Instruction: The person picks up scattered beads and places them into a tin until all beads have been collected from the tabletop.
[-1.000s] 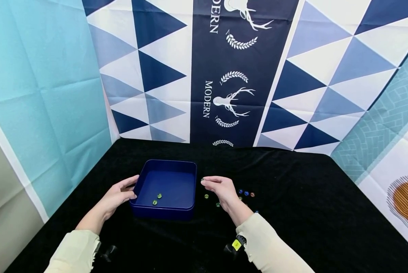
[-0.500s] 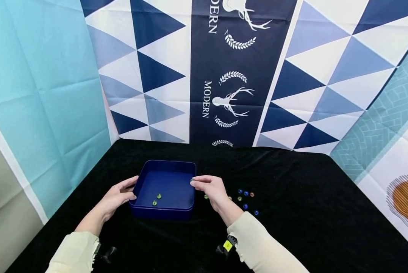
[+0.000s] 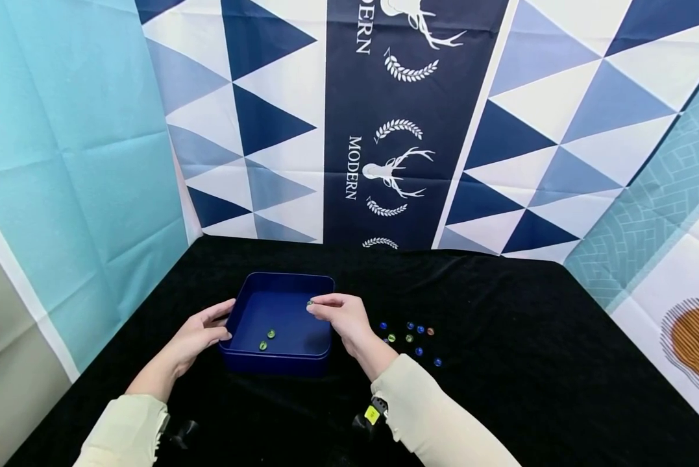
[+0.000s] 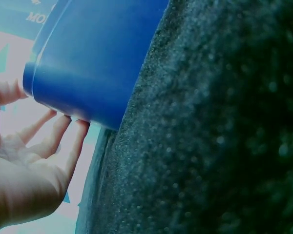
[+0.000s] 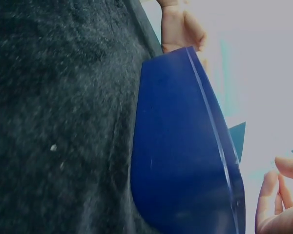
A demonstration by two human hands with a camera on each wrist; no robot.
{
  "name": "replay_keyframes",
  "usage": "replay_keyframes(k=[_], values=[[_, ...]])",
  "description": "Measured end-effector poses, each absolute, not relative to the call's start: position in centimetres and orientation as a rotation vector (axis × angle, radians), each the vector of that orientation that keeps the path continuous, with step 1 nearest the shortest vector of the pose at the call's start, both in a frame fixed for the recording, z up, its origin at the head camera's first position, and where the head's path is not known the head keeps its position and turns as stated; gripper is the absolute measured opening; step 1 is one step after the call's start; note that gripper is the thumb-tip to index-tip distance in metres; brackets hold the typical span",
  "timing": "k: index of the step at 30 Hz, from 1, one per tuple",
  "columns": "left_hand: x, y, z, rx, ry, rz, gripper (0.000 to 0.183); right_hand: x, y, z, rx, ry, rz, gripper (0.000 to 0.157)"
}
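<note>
A square dark blue box (image 3: 282, 364) sits on the black cloth, with two green marbles (image 3: 271, 334) on its floor. My left hand (image 3: 194, 337) is at its left side; in the left wrist view the straight fingers (image 4: 58, 139) touch the outer wall and the thumb is by the rim. My right hand (image 3: 346, 321) pinches a small marble (image 3: 309, 303) between thumb and fingertips, above the box's right part. The right wrist view has that hand higher than the rim, the marble not discernible there.
Loose marbles lie right of the box: several blue ones (image 3: 419, 351), some yellow-green ones (image 3: 409, 338) and an orange one (image 3: 430, 331). Black cloth (image 3: 501, 363) covers the table. Patterned fabric hangings (image 3: 384, 97) stand behind and at both sides.
My right hand has moved left with the marble, from beside the box to over its right part. More loose marbles show behind that hand. The left hand has stayed at the box.
</note>
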State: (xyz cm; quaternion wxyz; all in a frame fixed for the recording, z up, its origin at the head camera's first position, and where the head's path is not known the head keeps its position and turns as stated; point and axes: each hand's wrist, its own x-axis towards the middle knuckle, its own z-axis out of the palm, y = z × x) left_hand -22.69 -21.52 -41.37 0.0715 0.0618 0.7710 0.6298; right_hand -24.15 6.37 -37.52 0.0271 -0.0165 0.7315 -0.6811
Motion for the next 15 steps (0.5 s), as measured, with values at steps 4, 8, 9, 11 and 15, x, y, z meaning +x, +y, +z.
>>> replay_keyframes(k=[4, 8, 9, 11, 15], values=[[-22.7, -21.5, -41.3, 0.184, 2.316, 1.891, 0.070, -24.1, 5.7, -37.2, -0.065, 2.262, -2.087, 0.020], [-22.6, -21.5, -41.2, 0.182, 2.309, 1.888, 0.070, -24.0, 5.1, -37.0, -0.059, 2.273, -2.078, 0.019], [-22.6, -21.5, -41.1, 0.178, 2.310, 1.887, 0.070, -24.0, 4.9, -37.0, -0.058, 2.274, -2.078, 0.019], [-22.6, -21.6, -41.1, 0.170, 2.313, 1.884, 0.070, -23.9, 4.6, -37.0, -0.060, 2.271, -2.084, 0.019], [-22.7, -21.6, -41.2, 0.150, 2.320, 1.882, 0.071, -23.9, 4.2, -37.1, -0.052, 2.258, -2.081, 0.019]])
